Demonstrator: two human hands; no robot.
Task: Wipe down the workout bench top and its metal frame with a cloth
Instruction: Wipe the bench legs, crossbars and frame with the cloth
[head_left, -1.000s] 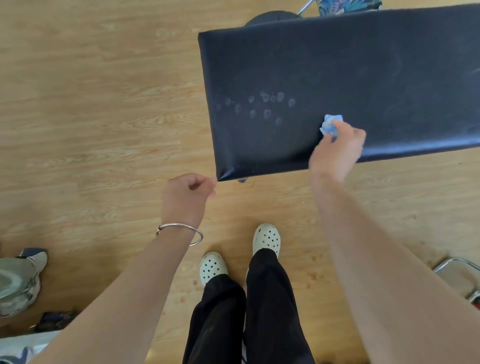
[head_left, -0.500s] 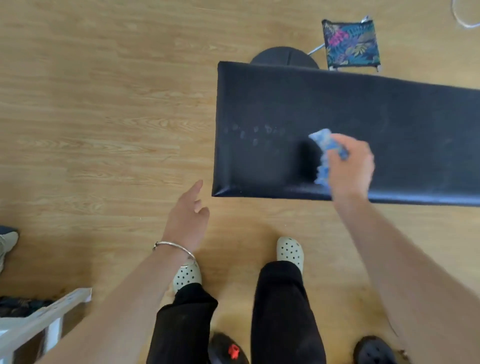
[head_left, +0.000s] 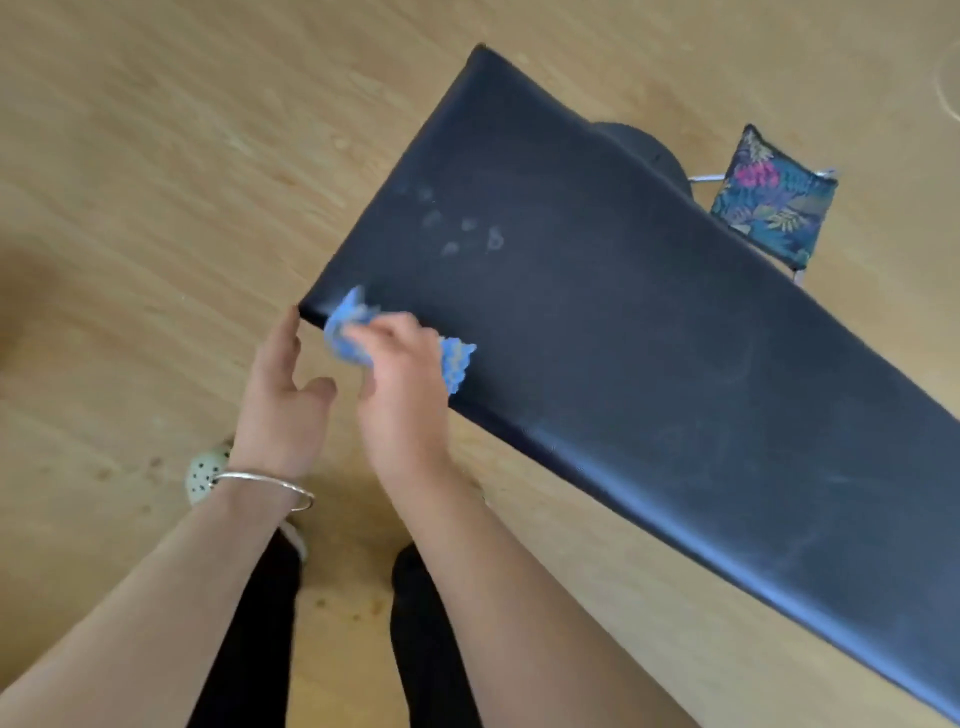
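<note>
A: Where is the cloth (head_left: 347, 332)?
B: The right hand (head_left: 404, 384) grips it, bunched, at the near corner of the bench top (head_left: 623, 322). Soft, probably light; a fistful suits.
A: The left hand (head_left: 283, 400)?
B: Straight-fingered, empty, beside that corner.

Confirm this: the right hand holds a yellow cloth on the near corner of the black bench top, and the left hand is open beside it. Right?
Not quite: the head view shows a blue cloth, not yellow. The right hand does hold it on the near corner of the black bench top, left hand open beside it.
</note>
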